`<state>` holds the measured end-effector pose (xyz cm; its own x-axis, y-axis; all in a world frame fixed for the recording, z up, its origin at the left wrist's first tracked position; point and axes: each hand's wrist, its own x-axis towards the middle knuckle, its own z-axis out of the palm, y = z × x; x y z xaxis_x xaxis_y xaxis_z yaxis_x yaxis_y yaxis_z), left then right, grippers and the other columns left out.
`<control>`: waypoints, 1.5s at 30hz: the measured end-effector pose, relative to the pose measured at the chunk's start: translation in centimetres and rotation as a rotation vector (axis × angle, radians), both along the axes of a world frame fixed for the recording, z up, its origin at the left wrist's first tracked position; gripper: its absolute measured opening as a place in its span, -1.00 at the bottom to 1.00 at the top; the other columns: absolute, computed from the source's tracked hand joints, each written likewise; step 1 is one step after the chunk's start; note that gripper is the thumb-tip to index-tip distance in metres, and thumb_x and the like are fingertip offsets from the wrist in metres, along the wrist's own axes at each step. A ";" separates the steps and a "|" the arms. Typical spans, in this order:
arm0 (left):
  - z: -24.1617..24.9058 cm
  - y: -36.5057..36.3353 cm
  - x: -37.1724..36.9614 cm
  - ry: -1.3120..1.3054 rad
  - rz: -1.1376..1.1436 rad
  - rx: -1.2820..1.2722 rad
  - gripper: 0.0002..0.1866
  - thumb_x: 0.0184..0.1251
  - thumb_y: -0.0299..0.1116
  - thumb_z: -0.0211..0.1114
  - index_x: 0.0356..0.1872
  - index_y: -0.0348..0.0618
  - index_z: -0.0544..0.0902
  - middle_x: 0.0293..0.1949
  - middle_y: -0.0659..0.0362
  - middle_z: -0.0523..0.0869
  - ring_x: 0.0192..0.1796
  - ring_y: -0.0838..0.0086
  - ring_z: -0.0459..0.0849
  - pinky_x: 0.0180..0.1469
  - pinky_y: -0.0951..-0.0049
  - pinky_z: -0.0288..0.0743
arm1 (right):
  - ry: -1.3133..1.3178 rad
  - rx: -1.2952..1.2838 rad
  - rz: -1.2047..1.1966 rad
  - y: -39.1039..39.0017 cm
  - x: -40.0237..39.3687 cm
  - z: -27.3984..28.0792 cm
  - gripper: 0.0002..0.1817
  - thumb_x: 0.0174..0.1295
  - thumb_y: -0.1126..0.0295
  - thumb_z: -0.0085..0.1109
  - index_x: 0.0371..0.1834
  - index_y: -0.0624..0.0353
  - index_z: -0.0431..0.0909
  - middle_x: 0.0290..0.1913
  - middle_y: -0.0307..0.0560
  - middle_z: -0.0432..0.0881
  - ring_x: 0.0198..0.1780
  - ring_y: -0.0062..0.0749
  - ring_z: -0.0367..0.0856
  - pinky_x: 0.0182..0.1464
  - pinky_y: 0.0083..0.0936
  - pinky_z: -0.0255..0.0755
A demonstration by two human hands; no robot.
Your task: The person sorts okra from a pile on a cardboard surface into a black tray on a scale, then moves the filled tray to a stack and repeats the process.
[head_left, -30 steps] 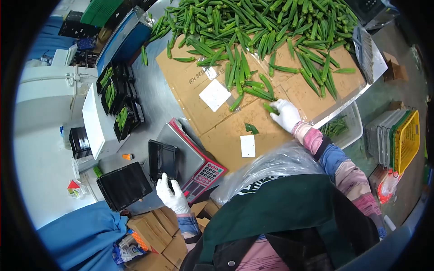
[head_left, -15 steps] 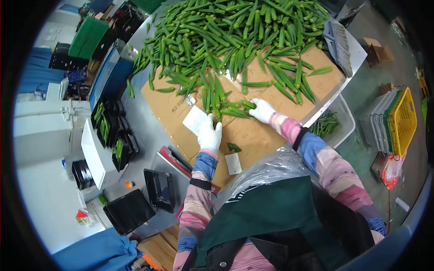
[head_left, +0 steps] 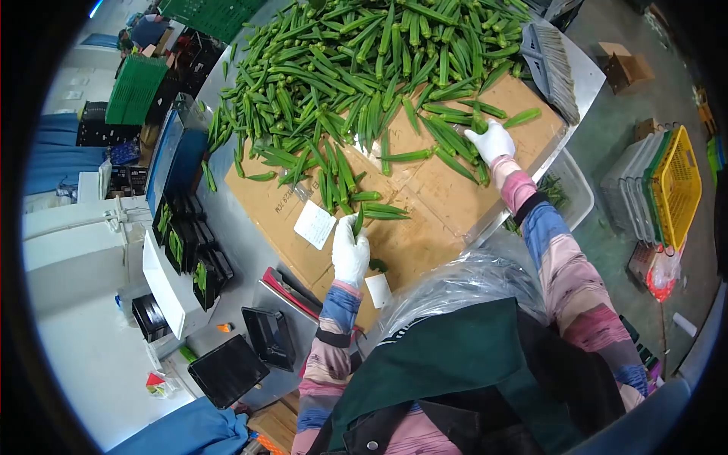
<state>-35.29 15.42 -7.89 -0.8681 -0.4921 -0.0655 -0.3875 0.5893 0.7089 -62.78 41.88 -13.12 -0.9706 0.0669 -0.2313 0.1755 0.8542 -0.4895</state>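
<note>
A big heap of green okra pods (head_left: 356,68) covers the far part of a flat cardboard sheet (head_left: 425,189). My left hand (head_left: 349,250), in a white glove, grips one okra pod (head_left: 359,220) at the near edge of the heap. My right hand (head_left: 491,141), also gloved, rests on several pods at the right side of the cardboard and closes around one okra pod (head_left: 478,123). A few loose pods (head_left: 383,210) lie between my hands.
A scale with keypad (head_left: 292,292) and an empty black tray (head_left: 267,337) sit near left. Filled black trays (head_left: 182,246) stand further left. A brush (head_left: 552,61) lies far right. A white bin (head_left: 565,193) and yellow crate (head_left: 675,197) are on the floor.
My left hand went from the tray by the scale to the okra and picked up a pod. My right hand moved from the middle pods to those at the right.
</note>
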 end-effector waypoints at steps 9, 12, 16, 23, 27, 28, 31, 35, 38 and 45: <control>0.5 3.2 -8.1 -0.169 -0.002 -0.009 -0.82 0.33 -0.22 0.39 -0.20 -0.08 0.69 -0.28 0.07 0.74 -0.23 0.25 0.74 -0.12 0.31 0.56 | -0.048 -0.121 0.278 1.0 0.7 3.5 -0.43 -0.03 0.12 0.35 0.04 0.22 0.59 -0.10 0.27 0.73 0.00 0.06 0.72 0.08 -0.16 0.57; 0.1 4.7 -11.8 -0.077 -0.167 -0.191 -0.74 0.32 -0.26 0.39 -0.08 -0.18 0.69 -0.24 0.06 0.77 -0.20 0.28 0.76 -0.09 0.35 0.58 | 0.250 0.122 0.556 -0.6 3.3 -0.1 -0.72 -0.01 0.29 0.32 -0.24 0.14 0.56 -0.31 0.06 0.70 -0.18 -0.04 0.71 -0.13 -0.16 0.58; -2.9 5.3 -15.4 0.075 -0.263 -0.353 -0.65 0.20 -0.29 0.43 0.03 -0.09 0.69 -0.20 0.06 0.74 -0.09 0.13 0.71 -0.03 0.19 0.58 | 0.256 0.113 0.569 -1.0 3.6 0.1 -0.71 -0.03 0.32 0.35 -0.23 0.11 0.53 -0.30 0.03 0.68 -0.19 -0.07 0.69 -0.14 -0.17 0.56; -4.6 3.3 -16.2 -0.055 -0.417 -0.516 -0.63 0.09 -0.37 0.47 -0.01 -0.02 0.71 -0.23 0.09 0.70 -0.10 0.12 0.68 -0.07 0.16 0.56 | -0.528 -0.687 0.373 14.9 2.8 9.5 -0.45 0.02 0.27 0.52 0.06 0.34 0.60 -0.20 -0.12 0.74 -0.14 -0.46 0.64 0.04 -0.41 0.53; -1.4 4.6 -15.5 0.051 -0.397 -0.560 -0.65 0.00 -0.37 0.53 -0.11 0.01 0.72 -0.28 0.10 0.67 -0.15 0.12 0.64 -0.11 0.14 0.53 | -0.419 -0.408 0.219 23.9 4.4 8.2 -0.56 0.02 0.37 0.46 -0.02 0.32 0.65 -0.30 -0.19 0.70 -0.30 -0.56 0.62 -0.14 -0.53 0.53; -0.7 5.0 -15.5 0.094 -0.401 -0.571 -0.64 -0.01 -0.36 0.54 -0.12 0.01 0.72 -0.29 0.10 0.66 -0.16 0.12 0.64 -0.12 0.14 0.52 | -0.397 -0.398 0.155 23.9 4.6 8.1 -0.59 0.03 0.38 0.44 -0.05 0.32 0.65 -0.34 -0.20 0.69 -0.36 -0.59 0.61 -0.19 -0.55 0.53; 0.0 7.5 -16.4 0.128 -0.636 -0.488 -0.63 -0.02 -0.35 0.54 -0.11 0.00 0.70 -0.18 0.10 0.66 -0.08 0.13 0.62 -0.09 0.16 0.52 | -0.369 -0.574 0.095 19.5 4.0 5.5 -0.68 0.14 0.38 0.35 -0.08 0.34 0.64 -0.35 -0.18 0.70 -0.36 -0.58 0.65 -0.21 -0.52 0.53; -2.6 10.6 -16.8 0.156 -0.879 -0.584 -0.54 0.05 -0.38 0.44 0.05 -0.07 0.62 0.00 0.12 0.65 0.06 0.15 0.59 0.04 0.17 0.51 | 0.033 -0.294 0.226 9.8 2.5 -0.8 -0.58 0.08 0.31 0.35 0.04 0.16 0.61 -0.03 0.17 0.70 0.02 0.04 0.68 0.12 -0.23 0.53; -3.3 11.1 -16.6 0.017 -0.856 -0.700 -0.58 0.12 -0.35 0.37 0.07 -0.05 0.61 -0.11 0.12 0.62 -0.05 0.17 0.58 -0.04 0.19 0.49 | 0.106 -0.021 0.312 5.9 1.4 -1.9 -0.57 0.04 0.26 0.35 -0.01 0.17 0.60 0.00 0.17 0.69 0.04 0.04 0.67 0.12 -0.15 0.53; -1.3 8.7 -16.6 -0.131 -0.768 -0.766 -0.82 0.12 -0.29 0.38 -0.24 0.01 0.65 -0.31 0.09 0.57 -0.18 0.17 0.55 -0.13 0.19 0.45 | -0.017 -0.193 0.219 8.0 2.0 3.5 -0.57 0.05 0.26 0.31 0.01 0.12 0.55 -0.06 0.10 0.70 -0.02 0.04 0.69 0.05 -0.16 0.55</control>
<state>-51.88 24.12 -9.18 -0.9696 0.2288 -0.0867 0.2270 0.9734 0.0310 -60.80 49.89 -9.63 -0.9529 -0.1903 -0.2359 0.0070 0.7642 -0.6449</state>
